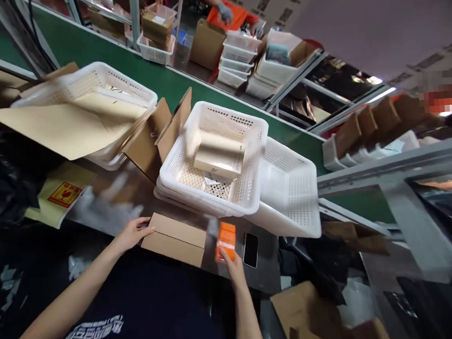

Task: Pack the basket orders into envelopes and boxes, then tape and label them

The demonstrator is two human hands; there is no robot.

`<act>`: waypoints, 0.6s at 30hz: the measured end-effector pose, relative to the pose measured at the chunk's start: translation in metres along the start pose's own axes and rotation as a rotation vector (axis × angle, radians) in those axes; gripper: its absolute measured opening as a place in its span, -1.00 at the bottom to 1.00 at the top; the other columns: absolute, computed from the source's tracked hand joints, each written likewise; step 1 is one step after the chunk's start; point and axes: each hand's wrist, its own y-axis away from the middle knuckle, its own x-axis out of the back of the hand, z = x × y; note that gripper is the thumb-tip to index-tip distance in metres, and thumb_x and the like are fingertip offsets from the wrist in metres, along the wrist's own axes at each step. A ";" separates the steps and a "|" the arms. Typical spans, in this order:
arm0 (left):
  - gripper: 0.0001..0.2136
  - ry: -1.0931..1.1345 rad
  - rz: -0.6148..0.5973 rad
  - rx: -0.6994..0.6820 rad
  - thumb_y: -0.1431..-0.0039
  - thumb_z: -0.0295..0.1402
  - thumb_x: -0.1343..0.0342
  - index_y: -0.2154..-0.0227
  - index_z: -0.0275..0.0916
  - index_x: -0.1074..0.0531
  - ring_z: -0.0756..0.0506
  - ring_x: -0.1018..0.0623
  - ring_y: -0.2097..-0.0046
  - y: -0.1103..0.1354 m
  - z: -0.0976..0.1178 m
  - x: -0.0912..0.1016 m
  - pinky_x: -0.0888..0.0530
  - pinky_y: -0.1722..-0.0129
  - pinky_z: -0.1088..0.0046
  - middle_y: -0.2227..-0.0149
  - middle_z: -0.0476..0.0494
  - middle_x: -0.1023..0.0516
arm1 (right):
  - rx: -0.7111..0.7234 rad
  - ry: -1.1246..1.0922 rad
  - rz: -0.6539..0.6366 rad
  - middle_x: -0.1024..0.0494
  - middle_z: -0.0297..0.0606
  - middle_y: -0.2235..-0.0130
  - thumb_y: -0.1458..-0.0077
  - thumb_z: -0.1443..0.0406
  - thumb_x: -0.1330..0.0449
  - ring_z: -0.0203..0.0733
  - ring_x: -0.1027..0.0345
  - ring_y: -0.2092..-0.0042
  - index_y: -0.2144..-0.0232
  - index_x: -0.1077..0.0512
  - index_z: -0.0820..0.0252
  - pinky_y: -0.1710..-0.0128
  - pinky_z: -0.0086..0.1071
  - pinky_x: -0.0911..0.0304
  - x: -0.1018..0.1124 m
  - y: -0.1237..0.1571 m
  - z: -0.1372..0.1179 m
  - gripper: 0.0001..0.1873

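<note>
A closed brown cardboard box (pixel 173 239) with a seam along its top lies at the front edge of the work table. My left hand (pixel 132 234) grips the box's left end, with fingers at the edge. To the right of the box, my right hand (pixel 235 266) holds a small orange box-shaped object (pixel 226 239) with a white band. A greyish blur beside its upper left is too smeared to make out. A phone (pixel 250 250) with a dark screen lies just right of my right hand.
Beyond the box, a stacked white basket (pixel 216 196) holds a cream box (pixel 220 154). Another white basket (pixel 289 185) leans at its right. A large cream sheet (pixel 68 126) lies over a basket at left. A green conveyor (pixel 114 74) runs behind. Across it, a person's gloved hand (pixel 225 13) shows.
</note>
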 end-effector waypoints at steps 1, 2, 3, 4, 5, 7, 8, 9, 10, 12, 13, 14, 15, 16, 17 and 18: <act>-0.40 0.002 -0.044 -0.008 0.07 0.06 -0.42 0.04 -0.26 -0.67 -0.40 -0.67 -0.05 0.001 0.003 -0.001 -0.58 -0.10 0.03 0.00 -0.32 -0.71 | -0.036 -0.066 -0.034 -0.67 -0.02 0.38 -0.25 -0.19 -0.14 0.13 -0.58 0.36 0.25 -0.61 0.26 0.33 0.00 -0.54 0.017 0.009 -0.013 -0.37; -0.44 0.002 -0.087 -0.021 0.05 0.04 -0.41 0.06 -0.24 -0.68 -0.40 -0.67 -0.04 0.001 0.006 -0.001 -0.59 -0.08 0.06 0.02 -0.29 -0.72 | -0.100 -0.163 -0.080 -0.69 -0.02 0.34 -0.20 -0.18 -0.22 0.12 -0.59 0.33 0.22 -0.62 0.25 0.31 -0.05 -0.55 0.032 0.017 -0.027 -0.41; -0.48 0.001 -0.122 -0.030 0.04 0.02 -0.41 0.07 -0.21 -0.69 -0.39 -0.67 -0.03 0.000 0.009 -0.002 -0.60 -0.06 0.08 0.03 -0.26 -0.73 | -0.153 -0.253 -0.152 -0.69 -0.05 0.31 -0.15 -0.15 -0.30 0.09 -0.59 0.33 0.22 -0.62 0.23 0.31 -0.10 -0.55 0.045 0.023 -0.043 -0.45; -0.50 0.000 -0.147 -0.036 0.03 0.00 -0.41 0.08 -0.20 -0.70 -0.39 -0.68 -0.02 -0.001 0.013 -0.002 -0.61 -0.03 0.11 0.04 -0.24 -0.73 | -0.184 -0.333 -0.244 -0.69 -0.08 0.32 -0.10 -0.13 -0.36 0.05 -0.58 0.34 0.23 -0.63 0.21 0.32 -0.15 -0.53 0.053 0.025 -0.061 -0.48; -0.52 0.000 -0.165 -0.034 0.04 -0.02 -0.41 0.09 -0.19 -0.70 -0.38 -0.68 -0.01 -0.002 0.016 -0.003 -0.62 -0.01 0.13 0.05 -0.23 -0.73 | -0.197 -0.397 -0.345 -0.68 -0.11 0.33 -0.05 -0.12 -0.40 0.01 -0.55 0.35 0.25 -0.63 0.20 0.34 -0.19 -0.50 0.056 0.025 -0.079 -0.49; -0.51 -0.009 -0.192 -0.012 0.05 -0.03 -0.41 0.08 -0.20 -0.70 -0.38 -0.69 0.01 -0.006 0.020 -0.003 -0.63 0.05 0.19 0.05 -0.23 -0.74 | -0.173 -0.452 -0.533 -0.65 -0.16 0.36 0.02 -0.14 -0.44 -0.08 -0.49 0.39 0.29 -0.63 0.18 0.37 -0.26 -0.45 0.045 0.013 -0.114 -0.47; -0.49 -0.015 -0.205 0.003 0.06 -0.04 -0.41 0.07 -0.21 -0.70 -0.38 -0.70 0.03 -0.008 0.022 -0.004 -0.63 0.08 0.20 0.06 -0.23 -0.74 | -0.162 -0.457 -0.610 -0.65 -0.18 0.36 0.05 -0.15 -0.45 -0.11 -0.46 0.39 0.29 -0.64 0.19 0.36 -0.28 -0.42 0.033 0.003 -0.128 -0.46; -0.48 -0.022 -0.213 0.015 0.07 -0.03 -0.41 0.07 -0.22 -0.70 -0.38 -0.70 0.05 -0.009 0.022 -0.004 -0.63 0.10 0.21 0.07 -0.23 -0.74 | -0.161 -0.452 -0.667 -0.63 -0.21 0.37 0.07 -0.15 -0.46 -0.16 -0.43 0.40 0.30 -0.63 0.21 0.37 -0.31 -0.40 0.019 -0.007 -0.140 -0.45; -0.48 -0.027 -0.217 0.020 0.07 -0.03 -0.41 0.07 -0.22 -0.70 -0.38 -0.70 0.06 -0.010 0.022 -0.005 -0.63 0.11 0.22 0.08 -0.22 -0.74 | -0.160 -0.448 -0.713 -0.62 -0.23 0.38 0.09 -0.13 -0.48 -0.20 -0.39 0.40 0.30 -0.63 0.23 0.37 -0.34 -0.38 0.004 -0.018 -0.148 -0.44; -0.51 -0.029 -0.221 -0.001 0.04 -0.01 -0.38 0.10 -0.22 -0.70 -0.37 -0.70 0.05 -0.011 0.019 -0.006 -0.63 0.08 0.22 0.09 -0.21 -0.75 | -0.180 -0.438 -0.780 -0.58 -0.28 0.40 0.14 -0.09 -0.52 -0.29 -0.31 0.43 0.32 -0.61 0.27 0.42 -0.41 -0.32 -0.021 -0.035 -0.156 -0.44; -0.52 -0.030 -0.216 -0.017 0.01 0.00 -0.36 0.10 -0.22 -0.69 -0.37 -0.69 0.03 -0.010 0.016 -0.007 -0.62 0.06 0.21 0.09 -0.21 -0.74 | -0.195 -0.436 -0.807 -0.56 -0.30 0.42 0.16 -0.07 -0.54 -0.32 -0.28 0.45 0.33 -0.60 0.29 0.44 -0.43 -0.29 -0.029 -0.041 -0.155 -0.44; -0.52 -0.042 -0.200 -0.025 -0.02 0.01 -0.35 0.10 -0.22 -0.68 -0.37 -0.69 0.03 -0.009 0.014 -0.008 -0.61 0.03 0.21 0.08 -0.21 -0.74 | -0.213 -0.435 -0.827 -0.55 -0.31 0.45 0.18 -0.06 -0.55 -0.35 -0.25 0.47 0.35 -0.60 0.30 0.46 -0.45 -0.27 -0.035 -0.044 -0.153 -0.44; -0.52 -0.073 -0.168 -0.026 -0.03 0.02 -0.34 0.08 -0.22 -0.67 -0.37 -0.69 0.02 -0.007 0.012 -0.009 -0.60 0.01 0.20 0.07 -0.22 -0.73 | -0.229 -0.434 -0.845 -0.53 -0.32 0.47 0.19 -0.05 -0.55 -0.37 -0.22 0.49 0.38 -0.59 0.31 0.48 -0.46 -0.25 -0.036 -0.045 -0.150 -0.45; -0.50 -0.122 -0.111 -0.029 -0.03 0.02 -0.34 0.06 -0.21 -0.65 -0.38 -0.68 0.00 -0.005 0.010 -0.010 -0.59 -0.02 0.18 0.04 -0.23 -0.72 | -0.235 -0.435 -0.859 -0.52 -0.33 0.50 0.19 -0.05 -0.55 -0.38 -0.21 0.52 0.40 -0.58 0.31 0.51 -0.47 -0.24 -0.036 -0.044 -0.145 -0.45; -0.49 -0.187 -0.027 -0.045 -0.03 0.02 -0.35 0.03 -0.20 -0.64 -0.39 -0.66 -0.03 -0.002 0.009 -0.011 -0.57 -0.06 0.15 0.00 -0.25 -0.70 | -0.232 -0.439 -0.873 -0.51 -0.33 0.52 0.19 -0.05 -0.55 -0.38 -0.20 0.54 0.42 -0.58 0.31 0.53 -0.46 -0.24 -0.034 -0.042 -0.141 -0.46; -0.50 -0.261 0.071 -0.080 -0.04 0.02 -0.34 0.04 -0.20 -0.63 -0.40 -0.63 -0.08 0.001 0.010 -0.013 -0.53 -0.12 0.10 -0.05 -0.28 -0.67 | -0.219 -0.447 -0.884 -0.50 -0.32 0.54 0.19 -0.05 -0.54 -0.38 -0.20 0.56 0.43 -0.57 0.30 0.56 -0.46 -0.23 -0.031 -0.040 -0.136 -0.47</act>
